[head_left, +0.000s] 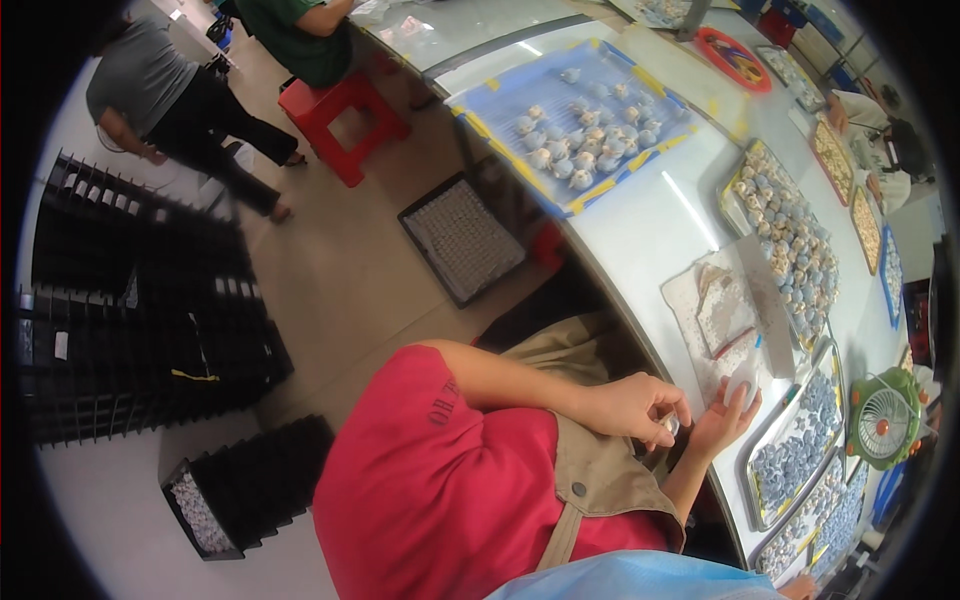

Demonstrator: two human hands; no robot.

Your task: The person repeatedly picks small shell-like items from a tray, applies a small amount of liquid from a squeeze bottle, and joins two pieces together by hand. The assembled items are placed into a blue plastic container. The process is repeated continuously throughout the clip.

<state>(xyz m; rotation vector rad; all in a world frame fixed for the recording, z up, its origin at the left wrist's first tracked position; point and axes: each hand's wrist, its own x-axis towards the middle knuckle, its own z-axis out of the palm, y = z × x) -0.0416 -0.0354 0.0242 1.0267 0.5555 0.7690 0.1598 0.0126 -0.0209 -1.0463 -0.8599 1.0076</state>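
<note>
My left hand [640, 408] is closed, thumb and fingers pinching a small whitish piece [670, 426] of unclear shape. Just to its right, my right hand [722, 418] curls its fingers around a small pale, rounded piece [740, 384], partly hidden by them. Both hands hover at the table's near edge, in front of my beige apron [605, 470]. Beyond them, a white sheet [690, 300] carries cardboard scraps and a thin red stick-like tool [735, 343]. A metal tray [750, 490] of small blue-grey pieces lies right of my right hand.
Farther along the white table [650, 215] stand a blue tray [480, 120] of round blue-and-cream figures, a fuller tray [728, 200] and a green fan [885, 418]. Stacked black trays [140, 320] fill the left floor area. A red stool [345, 120] and co-workers are nearby.
</note>
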